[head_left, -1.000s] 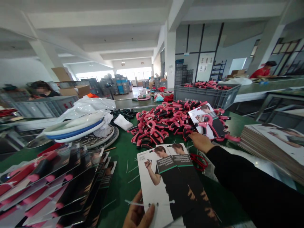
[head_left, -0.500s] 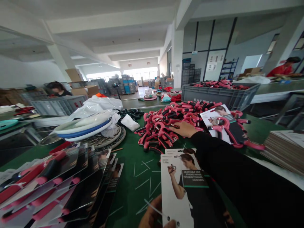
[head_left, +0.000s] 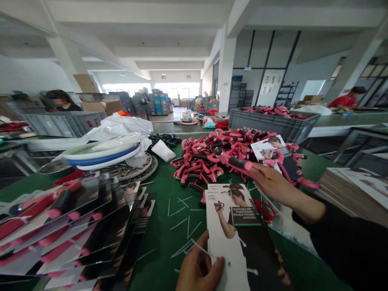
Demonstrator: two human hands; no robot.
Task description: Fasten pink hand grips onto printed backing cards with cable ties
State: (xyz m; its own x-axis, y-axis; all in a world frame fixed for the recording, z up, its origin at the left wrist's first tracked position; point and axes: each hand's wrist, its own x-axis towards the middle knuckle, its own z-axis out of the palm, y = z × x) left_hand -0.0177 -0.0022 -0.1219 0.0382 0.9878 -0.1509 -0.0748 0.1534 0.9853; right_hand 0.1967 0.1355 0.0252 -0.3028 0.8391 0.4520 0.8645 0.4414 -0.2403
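Note:
My left hand pinches the lower left edge of a printed backing card, thumb on top, with a white plastic tie threaded by the thumb. More tie ends poke out of the card's face. My right hand is closed round one handle of a pink and black hand grip strengthener, raised in front of a large pile of such grip strengtheners. A carded grip strengthener lies on the pile's right side.
Overlapping carded grip strengtheners fill the left. Loose white ties lie on the green table. A card stack stands right, a grey crate behind the pile. Round rings sit back left. Two people work farther off.
My right hand has lifted a grip strengthener off the pile and drawn it back to the right. My left hand still holds the card and has come further into view.

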